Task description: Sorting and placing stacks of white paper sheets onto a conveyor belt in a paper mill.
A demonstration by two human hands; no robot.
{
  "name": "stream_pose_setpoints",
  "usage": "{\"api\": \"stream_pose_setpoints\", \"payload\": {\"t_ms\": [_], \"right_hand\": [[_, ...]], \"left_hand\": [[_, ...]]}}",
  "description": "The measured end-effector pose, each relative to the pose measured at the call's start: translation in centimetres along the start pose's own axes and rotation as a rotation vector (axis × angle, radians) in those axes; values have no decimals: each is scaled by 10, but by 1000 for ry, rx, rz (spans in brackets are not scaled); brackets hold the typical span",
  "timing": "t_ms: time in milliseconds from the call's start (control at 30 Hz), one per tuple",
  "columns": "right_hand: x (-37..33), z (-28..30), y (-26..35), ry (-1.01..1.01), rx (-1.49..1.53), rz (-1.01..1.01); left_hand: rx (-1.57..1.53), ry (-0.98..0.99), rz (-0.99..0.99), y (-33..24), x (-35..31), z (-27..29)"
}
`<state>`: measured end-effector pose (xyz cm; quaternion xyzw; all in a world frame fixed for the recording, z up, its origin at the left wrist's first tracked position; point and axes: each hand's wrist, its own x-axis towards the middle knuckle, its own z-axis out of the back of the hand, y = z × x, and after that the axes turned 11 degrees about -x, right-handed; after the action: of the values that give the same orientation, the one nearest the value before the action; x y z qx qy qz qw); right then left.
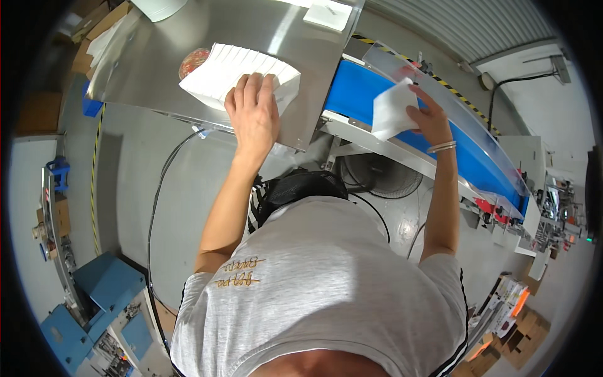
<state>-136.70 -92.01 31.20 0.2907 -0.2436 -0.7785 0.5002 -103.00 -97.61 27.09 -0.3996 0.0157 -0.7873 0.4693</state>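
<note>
A row of flat white packets (235, 68) stands packed together on a steel table (151, 69). My left hand (252, 107) lies over the row's near right part, its fingers bent and pressed against the packets. Over on the right, my right hand (431, 119) grips a single white packet (394, 112) between thumb and fingers. This packet is held tilted above the blue conveyor belt (355, 88); whether it touches the belt I cannot tell. Beside the row's left end sits a round reddish thing (193, 63), partly hidden by the packets.
A clear guard (402, 66) runs along the belt's far side. A white pad-like block (328, 15) and a white round container (157, 7) rest at the table's far side. Below the belt stands a floor fan (383, 176). A black cable (152, 213) crosses the floor at left.
</note>
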Motion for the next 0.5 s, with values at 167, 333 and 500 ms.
{"api": "stream_pose_setpoints", "payload": {"t_ms": [167, 333, 500], "right_hand": [[21, -11, 22, 268, 62, 17], [51, -24, 16, 515, 283, 278], [57, -25, 27, 109, -414, 719]], "left_hand": [[9, -1, -3, 3, 0, 1], [34, 22, 15, 3, 1, 3], [44, 23, 14, 2, 2, 4]]}}
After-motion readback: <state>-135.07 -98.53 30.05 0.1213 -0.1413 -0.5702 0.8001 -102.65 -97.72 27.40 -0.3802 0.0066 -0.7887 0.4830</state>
